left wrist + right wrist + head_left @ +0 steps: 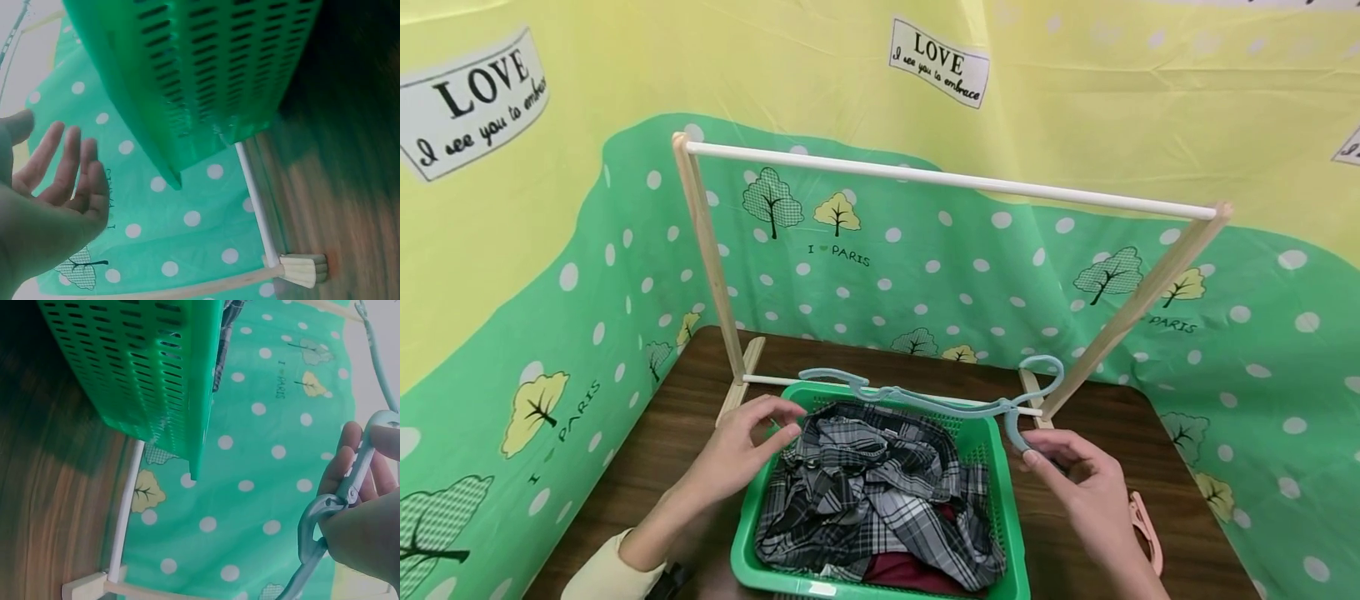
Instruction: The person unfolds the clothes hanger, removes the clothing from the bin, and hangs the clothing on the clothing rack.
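A light blue clothes hanger (938, 406) is in my right hand (1086, 487), pinched between thumb and fingers at one end. Its hook curls up at the right, and the rest reaches leftward over the back of a green basket (1013, 525). In the right wrist view, fingers wrap the hanger (356, 465) beside the basket's perforated wall. Black, grey and white plaid clothing (865, 462) lies heaped in the basket, with dark red cloth (913, 573) showing underneath. Over the basket's left rim hovers my left hand (745, 446), fingers loosely bent and holding nothing.
Behind the basket stands a wooden rack with a white top bar (940, 180) and a lower white rod. A pink hanger (1147, 533) lies on the dark wooden table (1195, 508) at right. Patterned green and yellow cloth (880, 308) encloses the table's back and sides.
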Demonstrator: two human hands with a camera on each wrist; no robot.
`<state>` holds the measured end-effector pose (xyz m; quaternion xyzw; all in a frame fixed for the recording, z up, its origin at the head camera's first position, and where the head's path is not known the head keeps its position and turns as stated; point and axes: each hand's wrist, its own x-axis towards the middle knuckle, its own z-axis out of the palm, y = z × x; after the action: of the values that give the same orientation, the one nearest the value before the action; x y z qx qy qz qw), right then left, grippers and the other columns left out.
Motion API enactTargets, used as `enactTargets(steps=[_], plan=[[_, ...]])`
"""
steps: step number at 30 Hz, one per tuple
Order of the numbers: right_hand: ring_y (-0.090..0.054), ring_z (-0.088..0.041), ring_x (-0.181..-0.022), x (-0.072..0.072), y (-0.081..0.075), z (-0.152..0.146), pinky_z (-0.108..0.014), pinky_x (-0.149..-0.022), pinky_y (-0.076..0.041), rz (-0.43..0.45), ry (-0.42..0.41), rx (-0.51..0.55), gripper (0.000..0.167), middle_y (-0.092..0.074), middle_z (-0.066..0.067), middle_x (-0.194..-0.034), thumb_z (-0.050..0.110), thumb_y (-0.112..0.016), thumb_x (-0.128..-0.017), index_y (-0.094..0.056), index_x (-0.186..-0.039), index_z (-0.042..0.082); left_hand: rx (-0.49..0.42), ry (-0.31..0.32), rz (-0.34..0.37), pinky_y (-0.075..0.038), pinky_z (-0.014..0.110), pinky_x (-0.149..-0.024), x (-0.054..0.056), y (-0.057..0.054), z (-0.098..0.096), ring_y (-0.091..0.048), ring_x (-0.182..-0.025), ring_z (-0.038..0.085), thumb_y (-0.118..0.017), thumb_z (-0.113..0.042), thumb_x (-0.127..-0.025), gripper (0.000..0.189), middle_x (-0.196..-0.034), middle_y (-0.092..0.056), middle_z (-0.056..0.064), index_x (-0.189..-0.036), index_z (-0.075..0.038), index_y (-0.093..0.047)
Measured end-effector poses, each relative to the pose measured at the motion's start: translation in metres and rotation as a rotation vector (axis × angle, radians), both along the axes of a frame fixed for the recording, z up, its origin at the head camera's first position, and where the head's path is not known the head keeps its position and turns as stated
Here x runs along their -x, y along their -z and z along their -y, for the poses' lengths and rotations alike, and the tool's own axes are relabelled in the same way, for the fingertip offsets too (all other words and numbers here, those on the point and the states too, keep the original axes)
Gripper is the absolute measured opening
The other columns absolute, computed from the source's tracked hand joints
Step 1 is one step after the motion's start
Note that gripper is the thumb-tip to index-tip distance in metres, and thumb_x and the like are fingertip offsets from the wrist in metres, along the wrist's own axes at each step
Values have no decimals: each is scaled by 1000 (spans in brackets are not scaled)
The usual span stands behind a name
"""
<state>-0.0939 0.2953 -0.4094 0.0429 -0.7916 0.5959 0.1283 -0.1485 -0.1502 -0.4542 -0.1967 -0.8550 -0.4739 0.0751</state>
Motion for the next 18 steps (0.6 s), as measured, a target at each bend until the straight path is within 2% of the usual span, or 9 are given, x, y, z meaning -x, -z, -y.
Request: enactTargets(steps=[5, 8, 12, 15, 18], plan=[[-80, -10, -86, -2, 0, -1, -21, -79, -65, 6, 10, -11, 23, -84, 6, -103, -8, -77, -102, -74, -125, -13, 136, -33, -73, -55, 42, -88, 4, 10, 2, -69, -107, 20, -79, -14, -106, 21, -111, -79, -3, -127, -13, -80], [-80, -10, -85, -3, 1, 0, -21, -78, -65, -1, 12, -15, 22, -84, 5, -101, -9, -77, -102, -75, -124, -12, 186, -55, -94, -52, 53, -99, 6, 16, 2, -68, -114, 26, -82, -13, -104, 22, -103, -78, -8, -126, -15, -81], [-80, -9, -84, -3, 3, -1, -21, -78, -64, -4, 16, -30, 21, -84, 6, -98, -10, -77, -101, -76, -122, -11, 204, -60, -95, -37, 72, -116, 9, 24, 2, -64, -126, 34, -83, -11, -102, 24, -98, -78, -10, -126, -18, -81], [-79, -9, -84, -4, 3, -2, -20, -78, -64, -3, 18, -51, 21, -84, 6, -97, -10, -77, -101, -76, -122, -10, 204, -44, -107, -26, 79, -123, 12, 29, 3, -63, -130, 39, -83, -9, -102, 25, -97, -81, -7, -126, -17, -81], [-80, -11, -85, -4, 3, -2, -20, -78, -63, -2, 22, -75, 21, -83, 6, -96, -9, -78, -101, -77, -122, -9, 207, -27, -132, -22, 82, -126, 14, 33, 4, -64, -132, 43, -80, -5, -102, 26, -96, -83, -4, -125, -17, -81]])
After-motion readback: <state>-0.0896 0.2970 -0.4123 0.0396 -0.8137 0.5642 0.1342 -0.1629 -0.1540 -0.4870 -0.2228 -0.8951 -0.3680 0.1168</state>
